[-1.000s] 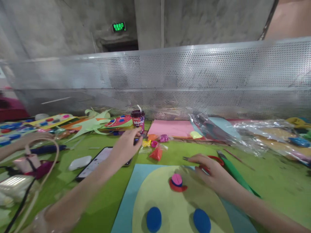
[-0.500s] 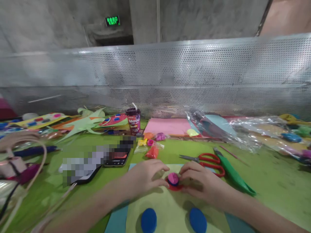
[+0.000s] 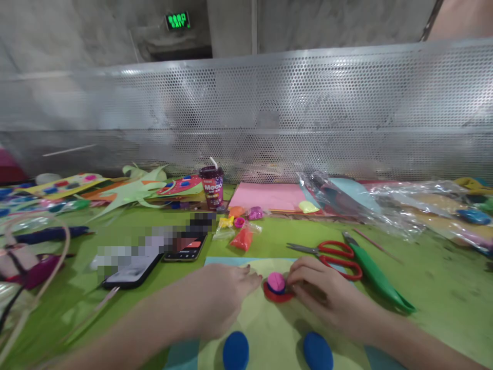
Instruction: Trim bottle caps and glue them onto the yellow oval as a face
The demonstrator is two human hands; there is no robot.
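Observation:
A small stack of clay discs, pink on top, dark blue beneath and red at the bottom, sits on pale yellow-green paper. My right hand is at the stack's right side, thumb and fingertips pinched on its edge. To the left, my left hand lies low over the paper with its fingers stretched out, apart from the stack and holding nothing. Nearer to me are two blue clay ovals, the left one and the right one. A light blue sheet shows beneath the paper.
Red-handled scissors and a green-handled tool lie on the right. Small clay packets, a purple drink cup and pink paper stand beyond. Two phones lie left. A perforated metal panel borders the back.
My left hand has drawn back from the stack to the left, its fingers now straighter. My right hand stays at the stack's right edge. The view has tilted slightly.

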